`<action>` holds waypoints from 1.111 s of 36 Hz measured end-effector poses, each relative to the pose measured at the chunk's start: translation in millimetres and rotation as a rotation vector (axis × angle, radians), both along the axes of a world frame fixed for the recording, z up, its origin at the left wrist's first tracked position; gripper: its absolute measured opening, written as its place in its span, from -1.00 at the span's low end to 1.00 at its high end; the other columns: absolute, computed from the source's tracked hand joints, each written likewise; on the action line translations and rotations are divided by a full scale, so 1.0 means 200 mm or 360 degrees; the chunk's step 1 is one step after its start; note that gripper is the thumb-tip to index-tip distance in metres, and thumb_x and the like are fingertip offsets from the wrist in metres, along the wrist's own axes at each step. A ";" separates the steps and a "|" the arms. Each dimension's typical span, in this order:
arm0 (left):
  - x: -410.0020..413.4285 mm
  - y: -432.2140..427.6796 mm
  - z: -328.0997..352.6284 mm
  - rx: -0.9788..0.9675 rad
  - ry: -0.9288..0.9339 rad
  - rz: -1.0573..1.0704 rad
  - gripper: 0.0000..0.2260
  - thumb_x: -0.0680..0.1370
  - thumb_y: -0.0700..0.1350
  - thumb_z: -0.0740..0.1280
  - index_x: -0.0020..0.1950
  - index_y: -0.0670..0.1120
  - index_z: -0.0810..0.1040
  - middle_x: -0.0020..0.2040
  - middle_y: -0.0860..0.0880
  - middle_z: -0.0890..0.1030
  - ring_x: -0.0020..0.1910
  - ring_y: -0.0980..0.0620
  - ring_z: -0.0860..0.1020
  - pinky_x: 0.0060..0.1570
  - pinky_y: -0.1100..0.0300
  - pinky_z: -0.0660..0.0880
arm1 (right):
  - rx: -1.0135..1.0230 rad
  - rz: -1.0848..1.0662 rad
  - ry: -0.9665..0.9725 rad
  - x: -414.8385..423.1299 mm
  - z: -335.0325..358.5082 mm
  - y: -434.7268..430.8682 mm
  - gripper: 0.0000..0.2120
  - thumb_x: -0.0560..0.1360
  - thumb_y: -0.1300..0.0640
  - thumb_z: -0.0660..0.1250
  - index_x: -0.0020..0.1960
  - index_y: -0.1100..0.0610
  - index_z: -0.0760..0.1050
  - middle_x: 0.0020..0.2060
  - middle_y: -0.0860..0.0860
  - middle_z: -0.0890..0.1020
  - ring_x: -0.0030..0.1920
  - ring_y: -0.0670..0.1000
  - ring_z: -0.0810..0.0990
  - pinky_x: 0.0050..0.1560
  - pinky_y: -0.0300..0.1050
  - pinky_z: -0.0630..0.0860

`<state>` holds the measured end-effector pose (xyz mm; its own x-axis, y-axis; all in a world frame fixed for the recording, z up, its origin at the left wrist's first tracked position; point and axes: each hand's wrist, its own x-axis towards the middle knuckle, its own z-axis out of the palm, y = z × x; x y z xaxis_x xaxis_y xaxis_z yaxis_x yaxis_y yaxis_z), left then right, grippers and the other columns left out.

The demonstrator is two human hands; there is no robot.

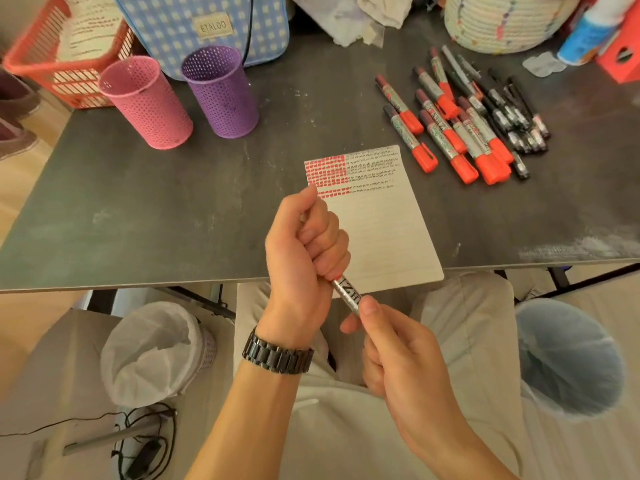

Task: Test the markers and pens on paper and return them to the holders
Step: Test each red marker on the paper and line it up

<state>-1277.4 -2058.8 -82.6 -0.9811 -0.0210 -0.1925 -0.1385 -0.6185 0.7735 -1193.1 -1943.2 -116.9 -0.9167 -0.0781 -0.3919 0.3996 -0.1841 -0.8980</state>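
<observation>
Both hands hold one marker (347,292) at the paper's (381,223) six o'clock edge. The left hand (304,251) is fisted tight round its upper end; the right hand (398,351) pinches the silver barrel, black lettering showing. Spare markers (460,116) lie at two o'clock, the pink holder (145,102) and purple holder (221,93) at ten.

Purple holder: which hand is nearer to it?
Left. The left hand grips the marker over the table, down-right of the purple holder; the right hand pinches the marker farther back, beyond the table edge.
</observation>
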 end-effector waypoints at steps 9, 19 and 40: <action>0.07 -0.10 -0.04 -0.0943 0.0164 -0.0215 -0.58 0.67 0.05 0.14 -0.24 -0.10 0.62 -0.25 -0.08 0.67 -0.27 -0.01 0.62 -0.28 0.26 0.50 | 0.0251 0.0127 0.0239 -0.16 0.03 0.16 -0.63 0.34 -0.29 0.40 -0.09 -0.01 0.57 -0.49 0.00 0.47 -0.47 -0.10 0.35 -0.44 -0.37 0.28; 0.08 -0.22 0.03 -0.1738 0.0306 -0.0832 -0.77 0.69 0.03 0.22 0.23 0.15 0.66 -0.06 0.15 0.70 -0.07 -0.03 0.62 0.02 -0.03 0.53 | 0.0646 0.0215 0.0654 -0.35 0.14 0.24 -0.71 0.36 -0.12 0.57 -0.03 -0.04 0.59 -0.32 -0.06 0.67 -0.32 -0.11 0.63 -0.28 -0.39 0.46; 0.01 -0.60 -0.08 -0.1939 0.0131 -0.0001 -0.87 0.57 0.03 0.40 0.04 0.28 0.63 -0.22 0.12 0.62 -0.31 0.16 0.56 -0.22 0.39 0.41 | 0.1436 0.0276 0.1123 -0.63 0.03 0.32 -0.78 0.43 -0.06 0.47 0.06 -0.24 0.63 0.15 -0.34 0.60 0.28 -0.25 0.44 0.25 -0.39 0.31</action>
<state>-1276.3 -2177.9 -97.7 -0.9895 -0.1439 0.0154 -0.0619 0.5176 0.8534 -1318.5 -1879.1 -111.8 -0.9581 -0.1766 0.2253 -0.2856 0.6454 -0.7084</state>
